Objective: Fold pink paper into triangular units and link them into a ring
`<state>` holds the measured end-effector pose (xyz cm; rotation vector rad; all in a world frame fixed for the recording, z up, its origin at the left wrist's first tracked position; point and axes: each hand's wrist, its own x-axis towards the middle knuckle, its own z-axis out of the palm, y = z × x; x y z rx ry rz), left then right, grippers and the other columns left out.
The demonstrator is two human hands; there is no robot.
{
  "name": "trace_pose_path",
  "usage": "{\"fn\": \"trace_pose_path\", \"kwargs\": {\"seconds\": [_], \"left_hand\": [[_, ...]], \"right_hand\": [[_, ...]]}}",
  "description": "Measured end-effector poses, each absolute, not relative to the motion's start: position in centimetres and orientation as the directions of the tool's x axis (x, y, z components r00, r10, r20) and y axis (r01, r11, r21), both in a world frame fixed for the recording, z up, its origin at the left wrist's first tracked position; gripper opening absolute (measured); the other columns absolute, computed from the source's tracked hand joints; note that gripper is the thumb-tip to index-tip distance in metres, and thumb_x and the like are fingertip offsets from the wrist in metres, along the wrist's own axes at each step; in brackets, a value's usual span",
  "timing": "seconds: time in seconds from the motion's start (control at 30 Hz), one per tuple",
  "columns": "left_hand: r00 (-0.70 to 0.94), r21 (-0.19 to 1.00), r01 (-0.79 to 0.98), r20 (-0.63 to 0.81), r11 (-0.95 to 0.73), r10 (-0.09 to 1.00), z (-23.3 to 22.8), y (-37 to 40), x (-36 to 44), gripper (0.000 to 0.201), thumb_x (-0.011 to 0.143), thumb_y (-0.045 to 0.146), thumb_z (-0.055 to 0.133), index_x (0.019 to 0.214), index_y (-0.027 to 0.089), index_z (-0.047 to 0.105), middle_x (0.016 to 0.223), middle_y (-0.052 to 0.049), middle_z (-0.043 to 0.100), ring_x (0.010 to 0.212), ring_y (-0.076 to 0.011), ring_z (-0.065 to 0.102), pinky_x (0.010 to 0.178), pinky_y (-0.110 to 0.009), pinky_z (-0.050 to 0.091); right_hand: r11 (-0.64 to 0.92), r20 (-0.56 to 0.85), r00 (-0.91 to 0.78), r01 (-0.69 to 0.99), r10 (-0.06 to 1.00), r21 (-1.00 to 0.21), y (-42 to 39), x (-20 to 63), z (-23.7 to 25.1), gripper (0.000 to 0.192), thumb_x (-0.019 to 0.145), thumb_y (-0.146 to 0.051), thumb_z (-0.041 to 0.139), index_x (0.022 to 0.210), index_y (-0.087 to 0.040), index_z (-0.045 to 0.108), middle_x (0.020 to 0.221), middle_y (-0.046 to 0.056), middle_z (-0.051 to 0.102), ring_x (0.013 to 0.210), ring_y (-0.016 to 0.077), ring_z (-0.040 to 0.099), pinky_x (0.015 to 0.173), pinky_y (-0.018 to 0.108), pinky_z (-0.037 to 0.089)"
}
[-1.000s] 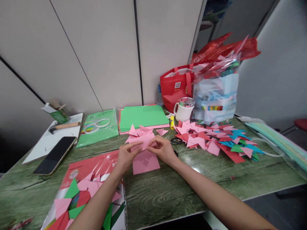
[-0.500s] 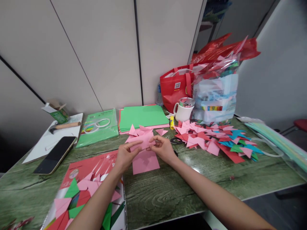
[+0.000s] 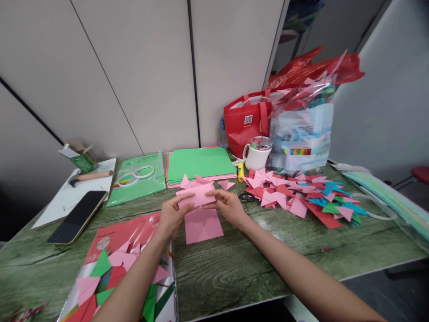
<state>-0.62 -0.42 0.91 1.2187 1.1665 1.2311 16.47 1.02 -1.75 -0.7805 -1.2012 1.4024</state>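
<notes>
The folded pink paper strip (image 3: 197,196) has risen slightly off the pile since a second ago, pinched between the left hand (image 3: 170,215) and right hand (image 3: 227,206). A flat pink square (image 3: 203,226) waits at 6 o'clock; finished matte triangles (image 3: 301,199) heap at 3 o'clock, green sheets (image 3: 199,164) unfolded at 12.

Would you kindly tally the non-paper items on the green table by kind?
Black smartphone: 1
Wooden-handled hammer: 1
White mug with metal lid: 1
Yellow glue stick: 1
Black scissors: 1
Bags, red tote and clear plastic bag: 2
Total: 7
</notes>
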Motion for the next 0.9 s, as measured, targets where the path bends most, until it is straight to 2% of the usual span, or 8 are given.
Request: {"fn": "trace_pose_path", "kwargs": {"seconds": [0.17, 0.3, 0.4, 0.53, 0.6, 0.7, 0.8, 0.9], "left_hand": [[0.018, 0.998, 0.017, 0.061, -0.062, 0.998, 1.27, -0.45, -0.59, 0.034, 0.057, 0.025, 0.073, 0.088, 0.013, 0.069, 0.088, -0.006, 0.067, 0.072, -0.0156, 0.061, 0.066, -0.027, 0.052], [0.092, 0.993, 0.075, 0.079, -0.086, 0.993, 1.33, -0.67, -0.42, 0.03, 0.059, 0.025, 0.072, 0.088, 0.015, 0.07, 0.092, -0.006, 0.067, 0.078, -0.0177, 0.062, 0.07, -0.029, 0.053], [0.109, 0.998, 0.025, 0.049, -0.052, 0.993, 1.12, -0.66, -0.34, 0.031, 0.059, 0.027, 0.072, 0.088, 0.015, 0.069, 0.09, -0.006, 0.068, 0.076, -0.0184, 0.063, 0.073, -0.032, 0.053], [0.07, 0.988, -0.148, 0.044, -0.033, 0.997, 0.85, -0.45, -0.32, 0.037, 0.061, 0.029, 0.071, 0.094, 0.014, 0.067, 0.086, -0.006, 0.068, 0.076, -0.0183, 0.063, 0.076, -0.036, 0.053], [0.08, 0.978, -0.206, 0.05, -0.032, 0.996, 0.88, -0.43, -0.28, 0.049, 0.062, 0.028, 0.07, 0.109, 0.015, 0.061, 0.08, -0.004, 0.067, 0.073, -0.0168, 0.062, 0.075, -0.037, 0.053], [0.104, 0.972, -0.232, 0.058, -0.033, 0.993, 1.12, -0.57, -0.19, 0.071, 0.066, 0.026, 0.068, 0.13, 0.018, 0.04, 0.07, 0.0, 0.066, 0.066, -0.0149, 0.062, 0.072, -0.037, 0.054], [0.109, 0.972, -0.232, 0.063, -0.036, 0.992, 1.38, -0.73, -0.1, 0.084, 0.067, 0.024, 0.067, 0.137, 0.021, 0.022, 0.074, -0.001, 0.068, 0.067, -0.0157, 0.063, 0.071, -0.035, 0.054], [0.084, 0.971, -0.234, 0.065, -0.044, 0.994, 1.42, -0.66, -0.05, 0.084, 0.066, 0.022, 0.067, 0.137, 0.022, 0.022, 0.082, -0.003, 0.068, 0.069, -0.0169, 0.063, 0.069, -0.034, 0.054]], "right_hand": [[0.128, 0.178, -0.123, -0.332, 0.976, -0.935, 1.15, 16.75, -1.35, 0.016, 0.068, -0.026, 0.054, 0.081, -0.018, 0.059, 0.068, -0.002, 0.055, 0.063, 0.0131, 0.06, 0.061, 0.03, 0.053], [0.203, 0.219, -0.051, -0.221, 0.974, -0.954, 1.28, 16.97, -1.36, 0.026, 0.067, -0.028, 0.062, 0.091, -0.018, 0.055, 0.067, -0.003, 0.053, 0.061, 0.0099, 0.054, 0.06, 0.023, 0.048], [0.241, 0.259, -0.091, -0.168, 0.962, -0.956, 1.35, 17.05, -1.53, 0.039, 0.064, -0.025, 0.066, 0.1, -0.017, 0.052, 0.066, -0.004, 0.052, 0.06, 0.0094, 0.053, 0.059, 0.022, 0.046], [0.233, 0.249, -0.072, -0.179, 0.966, -0.956, 1.44, 17.1, -1.76, 0.037, 0.066, -0.026, 0.063, 0.1, -0.017, 0.052, 0.074, 0.0, 0.057, 0.065, 0.0109, 0.056, 0.06, 0.023, 0.046], [0.231, 0.246, -0.062, -0.186, 0.967, -0.955, 1.5, 17.1, -1.85, 0.036, 0.066, -0.025, 0.063, 0.099, -0.017, 0.052, 0.077, 0.001, 0.059, 0.068, 0.0117, 0.058, 0.061, 0.023, 0.046], [0.235, 0.249, -0.065, -0.176, 0.966, -0.956, 1.54, 17.09, -1.92, 0.034, 0.066, -0.025, 0.063, 0.097, -0.017, 0.052, 0.077, 0.001, 0.06, 0.069, 0.0123, 0.058, 0.06, 0.023, 0.046], [0.225, 0.241, -0.081, -0.169, 0.967, -0.96, 1.52, 17.05, -1.92, 0.034, 0.064, -0.023, 0.064, 0.096, -0.018, 0.051, 0.079, 0.002, 0.061, 0.07, 0.0132, 0.059, 0.062, 0.024, 0.047], [0.225, 0.242, -0.094, -0.158, 0.966, -0.961, 1.45, 17.05, -1.87, 0.034, 0.064, -0.021, 0.063, 0.096, -0.018, 0.051, 0.079, 0.001, 0.061, 0.068, 0.013, 0.058, 0.06, 0.024, 0.046]]}}
